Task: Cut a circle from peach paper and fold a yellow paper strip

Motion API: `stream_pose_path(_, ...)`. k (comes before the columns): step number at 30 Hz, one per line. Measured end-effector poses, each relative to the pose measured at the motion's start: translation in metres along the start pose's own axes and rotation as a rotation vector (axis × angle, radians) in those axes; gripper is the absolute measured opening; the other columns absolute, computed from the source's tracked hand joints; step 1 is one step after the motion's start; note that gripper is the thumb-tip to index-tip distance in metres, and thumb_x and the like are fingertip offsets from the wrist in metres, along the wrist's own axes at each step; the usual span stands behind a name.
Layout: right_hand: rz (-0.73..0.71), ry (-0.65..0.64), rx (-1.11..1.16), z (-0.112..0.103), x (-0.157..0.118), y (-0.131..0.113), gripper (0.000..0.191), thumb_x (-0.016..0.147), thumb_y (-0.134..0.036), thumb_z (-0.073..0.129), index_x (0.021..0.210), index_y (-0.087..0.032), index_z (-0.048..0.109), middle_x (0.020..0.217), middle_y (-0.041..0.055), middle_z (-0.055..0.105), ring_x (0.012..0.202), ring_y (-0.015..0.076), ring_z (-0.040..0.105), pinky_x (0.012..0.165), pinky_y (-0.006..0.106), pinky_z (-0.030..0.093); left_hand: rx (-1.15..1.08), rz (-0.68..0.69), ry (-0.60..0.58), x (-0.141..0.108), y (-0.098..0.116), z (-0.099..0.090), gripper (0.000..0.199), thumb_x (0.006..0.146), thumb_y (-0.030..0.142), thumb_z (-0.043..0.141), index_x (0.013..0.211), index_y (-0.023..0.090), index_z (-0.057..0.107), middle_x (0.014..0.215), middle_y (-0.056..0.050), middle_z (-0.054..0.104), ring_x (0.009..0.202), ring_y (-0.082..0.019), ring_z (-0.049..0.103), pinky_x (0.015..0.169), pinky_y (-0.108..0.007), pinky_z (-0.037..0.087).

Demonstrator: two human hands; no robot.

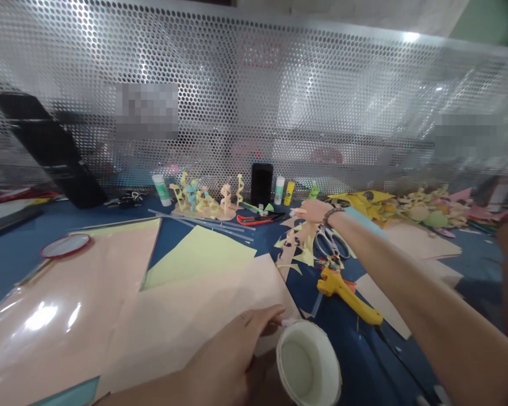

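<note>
A white paper cup [307, 363], inside bare and pale, stands tilted toward me at the bottom centre. My left hand [241, 341] is closed at its left rim, with thumb and forefinger near the edge. Farther off, my right hand [315, 213] reaches over cut paper scraps [294, 245], fingers together and pointing left; what they pinch, if anything, is too small to make out. Just below that wrist lie scissors [332, 242] and a yellow glue gun [349, 296]. A red-edged cutter [254, 219] rests left of the right fingertips.
Large peach sheets [186, 310] and a pale yellow sheet [195, 256] cover the blue table. Curled paper figures [203, 200], glue sticks [279, 190] and a black phone [262, 183] line the perforated metal screen [220, 113]. Paper pieces [432, 208] are heaped at right.
</note>
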State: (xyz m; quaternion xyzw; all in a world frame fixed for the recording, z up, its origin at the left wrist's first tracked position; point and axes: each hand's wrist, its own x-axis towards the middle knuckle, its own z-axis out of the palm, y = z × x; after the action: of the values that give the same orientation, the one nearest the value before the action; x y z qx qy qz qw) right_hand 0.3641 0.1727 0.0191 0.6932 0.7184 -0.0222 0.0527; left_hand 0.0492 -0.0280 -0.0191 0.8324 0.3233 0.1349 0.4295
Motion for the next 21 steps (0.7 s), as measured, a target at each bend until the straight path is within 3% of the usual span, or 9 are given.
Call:
stream_pose_path(6,-0.096,0.008,0.025,-0.019,-0.012,0.005,0.027,0.092,-0.032,0.055,0.114,-0.017,0.058,0.117,0.0081,0.059,0.098,0.0199,0.061,0.083,0.040,0.052,0.006,0.000,0.000,0.000,-0.003,-0.001,0.053,0.086,0.034,0.054,0.137,0.031,0.040,0.137,-0.008,0.054,0.119,-0.030,0.053,0.102,-0.047,0.043)
stream_pose_path(10,-0.239,-0.027,0.094,-0.026,-0.026,-0.009,0.030,0.093,-0.036,0.053,0.114,-0.015,0.058,0.109,0.0062,0.063,0.091,0.0196,0.063,0.078,0.038,0.053,0.015,0.015,-0.006,0.001,-0.005,-0.001,0.050,0.088,0.033,0.051,0.137,0.029,0.040,0.136,-0.008,0.054,0.121,-0.028,0.053,0.102,-0.046,0.042)
stream_pose_path(16,-0.560,-0.187,0.085,-0.006,-0.044,-0.051,0.031,0.087,-0.037,0.061,0.110,-0.017,0.062,0.117,0.0072,0.062,0.105,0.0221,0.059,0.091,0.044,0.047,0.041,0.022,-0.028,-0.001,-0.007,0.000,0.058,0.084,0.021,0.053,0.139,0.031,0.036,0.139,-0.006,0.051,0.123,-0.029,0.050,0.103,-0.048,0.041)
stream_pose_path(18,-0.578,-0.209,0.048,0.004,-0.043,-0.057,0.028,0.088,-0.035,0.061,0.107,-0.015,0.062,0.114,0.0072,0.062,0.105,0.0222,0.059,0.091,0.045,0.047,0.041,0.023,-0.024,-0.001,-0.006,0.000,0.056,0.085,0.023,0.052,0.139,0.030,0.036,0.138,-0.006,0.052,0.123,-0.028,0.051,0.103,-0.048,0.042)
stream_pose_path(21,-0.487,-0.184,0.007,0.010,-0.036,-0.050,0.024,0.089,-0.034,0.059,0.102,-0.014,0.062,0.104,0.0056,0.064,0.093,0.0193,0.062,0.082,0.041,0.051,0.039,0.026,-0.016,0.000,-0.003,-0.001,0.051,0.088,0.030,0.050,0.138,0.029,0.038,0.136,-0.008,0.054,0.120,-0.029,0.053,0.101,-0.047,0.044)
